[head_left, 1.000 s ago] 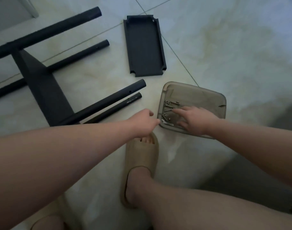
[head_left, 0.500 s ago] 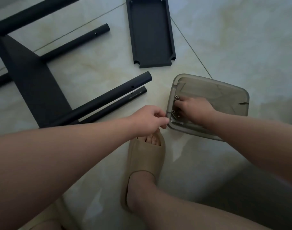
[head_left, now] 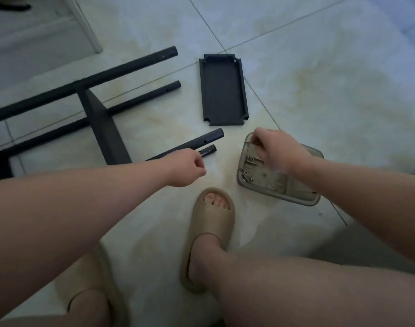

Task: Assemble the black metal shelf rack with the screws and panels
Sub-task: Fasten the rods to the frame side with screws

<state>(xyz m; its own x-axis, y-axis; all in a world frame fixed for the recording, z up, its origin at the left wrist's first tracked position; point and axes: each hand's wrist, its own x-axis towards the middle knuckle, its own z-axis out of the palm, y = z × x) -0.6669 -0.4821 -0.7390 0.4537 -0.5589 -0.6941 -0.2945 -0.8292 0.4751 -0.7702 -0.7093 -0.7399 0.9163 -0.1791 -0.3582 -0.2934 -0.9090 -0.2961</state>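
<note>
Right hand (head_left: 278,151) has fingertips bunched together in the clear tray (head_left: 279,197) by the screws (head_left: 251,160), left hand (head_left: 187,167) is a loose fist, can't tell what either holds.

Item count, floor level. Four black tubes: top tube (head_left: 131,64), second tube (head_left: 142,97), third tube (head_left: 201,141), and a fourth tube (head_left: 207,151) of which only the end shows. Two black panels: one loose panel (head_left: 223,90) lying flat, one cross panel (head_left: 105,128) set across the tubes. One translucent tray (head_left: 315,199). Screws (head_left: 251,160) in it: at least four visible, exact count not determinable. Two tan slippers: right slipper (head_left: 208,227), left slipper (head_left: 100,274). Two hands: left hand (head_left: 187,167), right hand (head_left: 277,149).
</note>
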